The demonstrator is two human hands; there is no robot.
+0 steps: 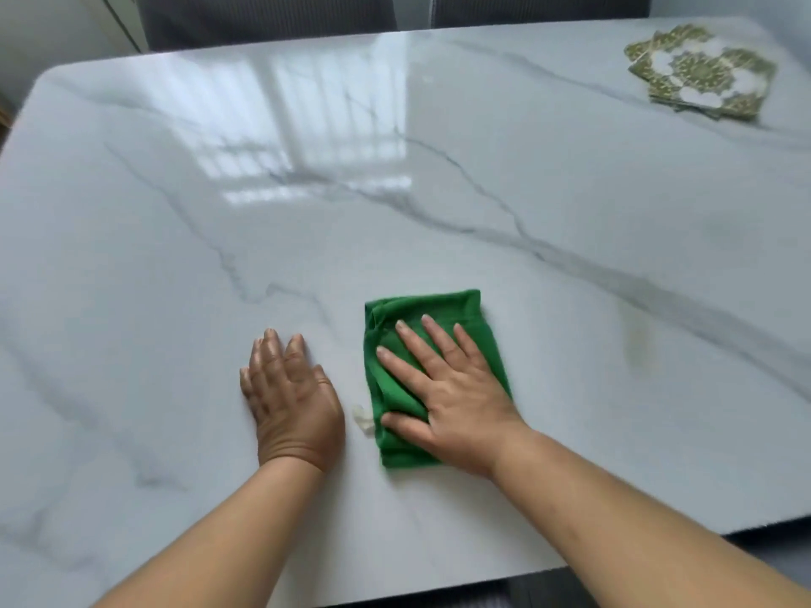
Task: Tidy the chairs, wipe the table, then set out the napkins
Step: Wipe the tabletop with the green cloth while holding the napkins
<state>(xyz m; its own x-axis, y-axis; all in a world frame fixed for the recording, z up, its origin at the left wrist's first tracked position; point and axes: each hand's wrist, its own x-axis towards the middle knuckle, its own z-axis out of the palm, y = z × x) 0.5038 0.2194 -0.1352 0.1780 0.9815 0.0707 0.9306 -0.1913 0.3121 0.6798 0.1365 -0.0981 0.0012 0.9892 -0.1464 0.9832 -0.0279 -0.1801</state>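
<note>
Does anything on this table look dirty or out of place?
A small white scrap lies on the marble table just left of the green cloth. A faint yellowish smear marks the surface to its right. The patterned napkins lie in a skewed pile at the far right.

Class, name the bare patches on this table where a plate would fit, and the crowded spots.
Bare: table left of the left hand; the middle between cloth and napkins. Crowded: near edge, right hand on cloth beside a scrap; far-right corner.
</note>
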